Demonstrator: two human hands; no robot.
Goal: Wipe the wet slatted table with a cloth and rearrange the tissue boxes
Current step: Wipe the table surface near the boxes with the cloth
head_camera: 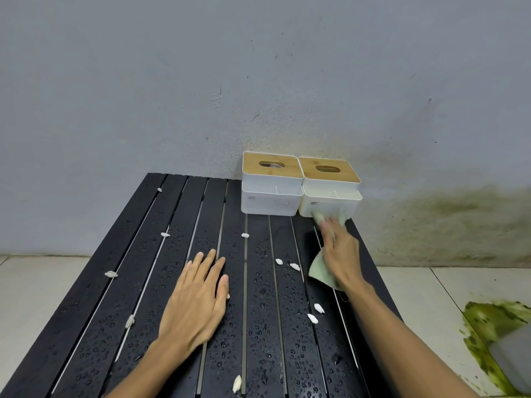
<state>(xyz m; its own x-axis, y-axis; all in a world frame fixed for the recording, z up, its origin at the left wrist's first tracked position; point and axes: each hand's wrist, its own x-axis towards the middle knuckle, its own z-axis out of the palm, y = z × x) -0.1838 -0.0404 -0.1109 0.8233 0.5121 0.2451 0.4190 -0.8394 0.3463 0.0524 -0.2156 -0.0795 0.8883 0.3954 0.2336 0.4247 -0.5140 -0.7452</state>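
Fingers (pixel 207 262) of the left hand (pixel 198 300) lie straight and slightly apart, flat on the wet slatted desk (pixel 86 326). At the far edge the left tissue box (pixel 271 196) stands beside the right tissue box (pixel 330 201). Just before the latter, the right hand (pixel 340 254) presses a green cloth (pixel 320 271) to the desk with outstretched fingers.

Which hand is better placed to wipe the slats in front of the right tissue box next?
Right. The right hand presses the green cloth onto the table beside that tissue box; the left hand lies flat on wet slats nearer the middle, without a cloth.
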